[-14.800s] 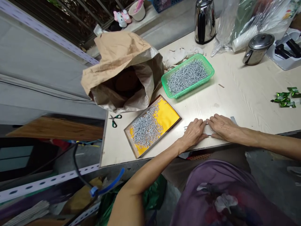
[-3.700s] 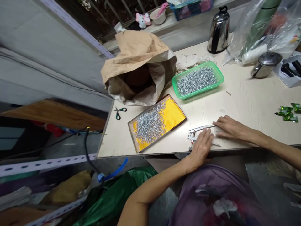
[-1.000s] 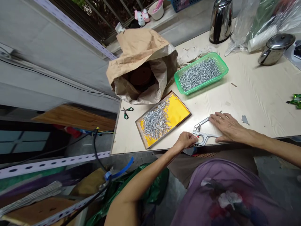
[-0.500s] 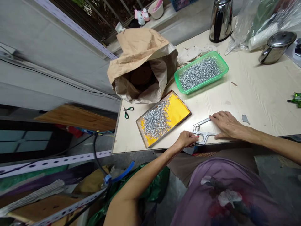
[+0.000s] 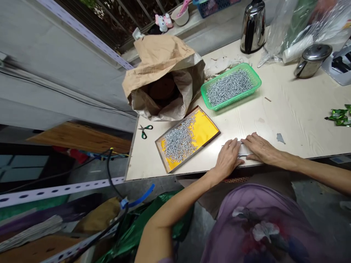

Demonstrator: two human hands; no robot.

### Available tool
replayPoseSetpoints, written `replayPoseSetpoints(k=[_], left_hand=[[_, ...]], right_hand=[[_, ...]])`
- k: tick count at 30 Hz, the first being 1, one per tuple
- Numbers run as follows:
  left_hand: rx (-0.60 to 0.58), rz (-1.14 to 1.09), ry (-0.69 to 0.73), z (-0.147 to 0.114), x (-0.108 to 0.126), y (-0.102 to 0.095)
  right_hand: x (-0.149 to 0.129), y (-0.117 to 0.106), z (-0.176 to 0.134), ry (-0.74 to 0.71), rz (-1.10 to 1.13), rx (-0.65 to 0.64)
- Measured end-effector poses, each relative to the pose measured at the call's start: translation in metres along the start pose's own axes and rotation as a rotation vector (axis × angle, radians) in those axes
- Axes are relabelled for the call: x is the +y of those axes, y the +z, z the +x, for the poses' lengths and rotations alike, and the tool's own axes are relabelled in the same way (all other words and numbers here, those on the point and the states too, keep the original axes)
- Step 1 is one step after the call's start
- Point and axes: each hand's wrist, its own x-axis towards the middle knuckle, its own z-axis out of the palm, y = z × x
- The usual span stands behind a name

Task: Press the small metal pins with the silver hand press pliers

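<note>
A grey metal hand tool (image 5: 242,156) with two bars lies at the table's front edge, mostly covered by my hands. My left hand (image 5: 226,157) is laid over its left end, fingers together on top and thumb on the near side. Around the right ends of the bars is my right hand (image 5: 260,148), its fingers on the far bar and its thumb by the near one. The tool's left part is hidden under my left hand. Left of the hands is a shallow tray (image 5: 206,143) with a yellow bottom, holding many small silvery metal pins (image 5: 179,140).
A green plastic basket (image 5: 233,99) of similar metal pieces stands behind the tray. A brown paper sack (image 5: 161,54) gapes open at the back left, near green-handled scissors (image 5: 144,130). A steel kettle (image 5: 252,27) and a lidded steel cup (image 5: 312,60) stand at the back right.
My left hand has gone from pinching a small part at the tool's left end to lying across the tool, covering it. My right hand stays at the bars. The view has shifted slightly.
</note>
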Motion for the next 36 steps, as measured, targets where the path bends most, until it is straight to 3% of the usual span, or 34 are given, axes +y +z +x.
replayPoseSetpoints(k=[3, 10, 21, 25, 30, 33, 36], left_hand=[[-0.081, 0.053, 0.109, 0.020, -0.006, 0.006], [-0.196, 0.224, 0.114, 0.034, 0.000, -0.003], [-0.175, 0.205, 0.103, 0.039, -0.002, 0.008], [-0.054, 0.180, 0.093, 0.028, -0.002, 0.015], [0.200, 0.127, 0.085, 0.000, 0.015, 0.048], [0.194, 0.036, 0.157, -0.012, 0.026, 0.067], [0.183, -0.038, 0.180, -0.015, 0.030, 0.074]], right_hand=[[0.003, -0.002, -0.007, 0.018, 0.000, -0.010], [0.001, -0.010, -0.017, 0.049, -0.103, -0.038], [0.004, 0.007, -0.013, 0.016, 0.008, 0.009], [0.016, -0.007, -0.010, 0.000, 0.032, -0.029], [0.032, -0.016, 0.000, -0.053, 0.032, -0.066], [0.038, -0.011, 0.013, -0.013, -0.054, -0.014], [0.044, -0.012, 0.032, 0.001, -0.093, -0.012]])
